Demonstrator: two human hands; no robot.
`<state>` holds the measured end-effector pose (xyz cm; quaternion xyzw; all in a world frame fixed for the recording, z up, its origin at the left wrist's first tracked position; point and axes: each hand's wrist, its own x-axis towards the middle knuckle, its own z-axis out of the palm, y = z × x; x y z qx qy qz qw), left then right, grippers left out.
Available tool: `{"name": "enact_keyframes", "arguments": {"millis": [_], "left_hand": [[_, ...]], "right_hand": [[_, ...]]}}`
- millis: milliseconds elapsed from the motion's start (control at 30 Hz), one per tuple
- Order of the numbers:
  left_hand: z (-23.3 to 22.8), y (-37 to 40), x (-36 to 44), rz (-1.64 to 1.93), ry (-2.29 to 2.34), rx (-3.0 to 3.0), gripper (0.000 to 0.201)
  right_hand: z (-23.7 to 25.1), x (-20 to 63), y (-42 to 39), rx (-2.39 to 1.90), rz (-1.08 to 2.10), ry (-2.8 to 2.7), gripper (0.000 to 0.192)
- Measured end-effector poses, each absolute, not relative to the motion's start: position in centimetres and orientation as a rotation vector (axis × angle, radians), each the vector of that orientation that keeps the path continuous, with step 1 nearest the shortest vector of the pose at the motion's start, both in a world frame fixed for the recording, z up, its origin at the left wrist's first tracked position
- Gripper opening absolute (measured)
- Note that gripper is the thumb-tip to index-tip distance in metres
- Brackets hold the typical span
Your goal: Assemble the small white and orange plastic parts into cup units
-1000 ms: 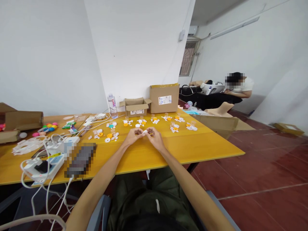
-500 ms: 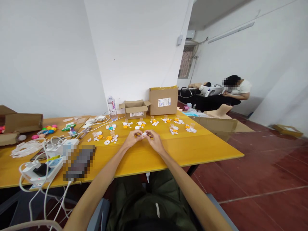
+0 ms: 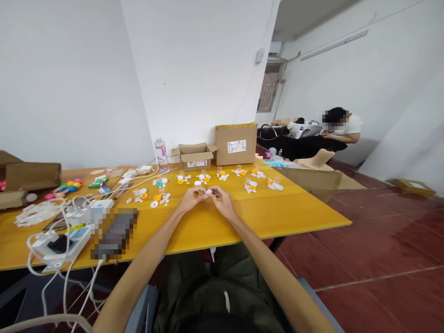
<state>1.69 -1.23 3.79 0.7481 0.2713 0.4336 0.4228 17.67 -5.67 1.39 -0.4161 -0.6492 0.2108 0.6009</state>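
Observation:
My left hand (image 3: 191,200) and my right hand (image 3: 220,199) meet above the middle of the yellow table (image 3: 208,231). Pinched between the fingertips of both is a small white plastic part (image 3: 208,192); its exact kind is too small to make out. Just beyond the hands lie little groups of white and orange plastic parts (image 3: 203,178), with small clear cups among them. To the left of my left hand is a group with a white ring (image 3: 154,204) and an orange disc (image 3: 157,198). Another group (image 3: 251,186) lies to the right of my right hand.
At the back stand an open small carton (image 3: 196,159), a larger closed carton (image 3: 235,145) and a water bottle (image 3: 161,155). Power strips (image 3: 74,243) with tangled cables and a blurred dark device (image 3: 116,233) lie left. A person (image 3: 347,127) sits far right.
The white part shows slightly tilted differently between my fingertips. Both hands stay in nearly the same place; the view shifts a little.

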Motion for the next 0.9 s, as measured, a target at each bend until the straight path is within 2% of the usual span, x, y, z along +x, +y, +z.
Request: {"name": "enact_keyframes", "arguments": {"millis": [167, 733, 900], "left_hand": [[3.9, -1.3, 1.7, 1.131, 0.648, 1.916, 0.012], [4.0, -1.7, 1.7, 1.097, 0.790, 1.991, 0.029], [4.0, -1.8, 1.7, 1.119, 0.769, 2.044, 0.027]], "right_hand": [[1.5, 17.6, -5.8, -0.955, 0.445, -1.502, 0.023], [1.0, 17.6, -5.9, -0.972, 0.353, -1.602, 0.015], [0.2, 17.6, -5.3, -0.978, 0.394, -1.573, 0.014]]}}
